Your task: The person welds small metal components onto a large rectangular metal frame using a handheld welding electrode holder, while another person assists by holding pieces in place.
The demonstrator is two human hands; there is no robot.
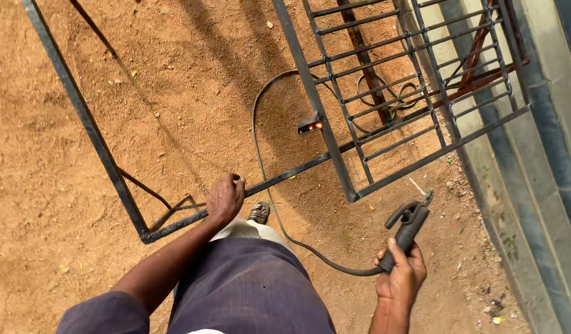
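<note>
A dark steel gate frame (81, 111) stands over sandy ground, with a barred grille section (384, 93) on its right half. My left hand (225, 199) grips the frame's lower bar near its bottom left corner. My right hand (401, 278) holds a black welding electrode holder (409, 224) with a short rod at its tip, apart from the frame's lower right corner. A small tab (309, 127) on the upright bar glows orange. The holder's black cable (267, 185) loops across the ground under the frame.
My sandalled foot (259, 213) stands just behind the lower bar. A grey concrete kerb (533, 185) runs along the right. Reddish bars (477, 49) and more cable lie behind the grille. Small debris dots the sand at lower right.
</note>
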